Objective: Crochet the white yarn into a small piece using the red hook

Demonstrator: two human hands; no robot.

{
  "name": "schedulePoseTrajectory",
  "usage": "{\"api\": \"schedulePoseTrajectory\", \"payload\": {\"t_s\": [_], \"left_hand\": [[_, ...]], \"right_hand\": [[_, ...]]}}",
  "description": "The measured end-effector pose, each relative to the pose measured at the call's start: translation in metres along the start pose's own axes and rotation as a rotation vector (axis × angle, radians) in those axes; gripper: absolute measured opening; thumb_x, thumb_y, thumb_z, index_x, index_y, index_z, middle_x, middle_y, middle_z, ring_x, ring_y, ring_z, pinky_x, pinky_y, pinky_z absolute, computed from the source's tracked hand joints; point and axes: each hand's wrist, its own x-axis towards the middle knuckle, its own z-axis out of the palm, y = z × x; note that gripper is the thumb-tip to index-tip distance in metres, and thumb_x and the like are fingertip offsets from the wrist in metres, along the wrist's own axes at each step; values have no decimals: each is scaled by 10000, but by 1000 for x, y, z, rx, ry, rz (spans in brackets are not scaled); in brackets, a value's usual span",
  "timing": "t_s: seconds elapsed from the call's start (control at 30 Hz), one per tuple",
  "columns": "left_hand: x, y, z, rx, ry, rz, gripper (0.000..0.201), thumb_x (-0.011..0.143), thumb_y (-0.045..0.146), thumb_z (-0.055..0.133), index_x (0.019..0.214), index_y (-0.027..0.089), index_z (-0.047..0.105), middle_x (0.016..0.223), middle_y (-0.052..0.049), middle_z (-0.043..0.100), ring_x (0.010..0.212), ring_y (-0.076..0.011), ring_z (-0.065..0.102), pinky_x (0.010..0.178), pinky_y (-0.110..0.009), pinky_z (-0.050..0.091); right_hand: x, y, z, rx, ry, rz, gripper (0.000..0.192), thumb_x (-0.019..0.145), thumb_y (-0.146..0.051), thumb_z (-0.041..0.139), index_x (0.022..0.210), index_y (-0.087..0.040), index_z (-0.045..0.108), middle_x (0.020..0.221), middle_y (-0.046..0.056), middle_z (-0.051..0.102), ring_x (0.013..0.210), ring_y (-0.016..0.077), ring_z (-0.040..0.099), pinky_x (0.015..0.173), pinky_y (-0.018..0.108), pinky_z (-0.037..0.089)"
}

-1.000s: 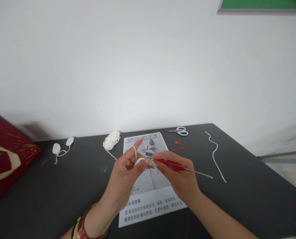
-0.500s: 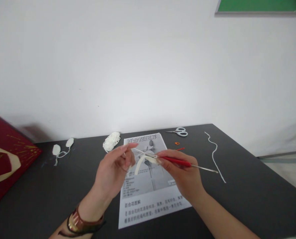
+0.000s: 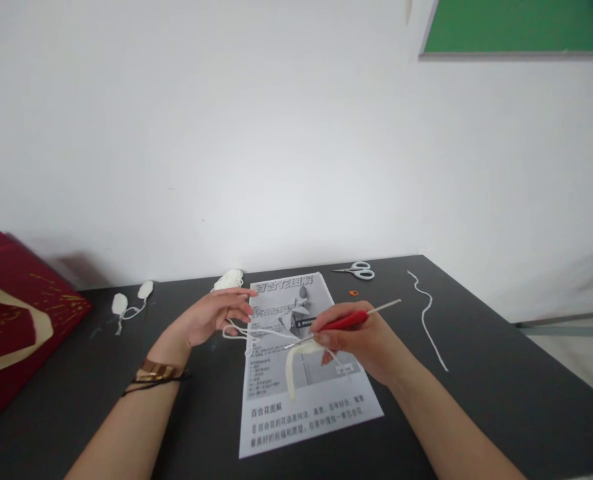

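**A:** What do the hands hold?

**B:** The right hand grips a red-handled crochet hook, a cream crocheted strip hanging from its tip over the pattern sheet. The left hand, fingers spread, carries only the yarn strand.

**A:** How far along?

**B:** 2 finished petals lie on the table; this strip looks partway made.

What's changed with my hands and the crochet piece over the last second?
The left hand let go of the crochet piece and moved away to the left, fingers open, yarn trailing from it. The piece now hangs from the hook in the right hand. Scissors, paper and loose strand stayed put.
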Motion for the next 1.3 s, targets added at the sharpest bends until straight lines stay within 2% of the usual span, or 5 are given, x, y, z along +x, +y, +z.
{"api": "schedulePoseTrajectory", "payload": {"t_s": [0.37,0.7,0.87,1.1,1.3], "left_hand": [[-26,-14,129,-520,-313,-36,544,866,549,408,1047,102,660,1012,-138,613,820,-225,606,666,-326,496],[-43,4,109,-870,-174,139,361,841,512,466,923,244,694,990,-72,650,830,-166,602,600,-227,499],[-40,16,115,-181,49,639,425,850,586,401,1045,342,689,1300,7,572,1214,-275,453,961,-435,367],[-25,8,80,321,-317,198,657,840,599,421,328,216,573,328,-16,418,401,-154,411,590,-345,358],[-30,-6,92,-319,-415,110,473,695,636,573,636,195,735,655,-40,509,545,-142,421,501,-281,312]], "right_hand": [[1,9,2,93,-74,-6,125,629,-191,816,731,-154,754,575,16,701,399,93,596,371,168,490],[-3,7,8,143,-72,14,171,566,-236,850,662,-138,746,494,-3,643,343,101,564,337,193,494],[-2,6,9,142,-98,-29,157,569,-224,846,666,-143,752,529,5,647,374,103,576,362,202,511],[-1,7,2,93,-62,-43,150,589,-211,836,692,-140,755,518,7,652,392,99,575,386,194,489],[1,9,-2,92,-63,-92,129,602,-213,828,697,-161,758,571,13,670,404,101,578,385,203,481]]}}
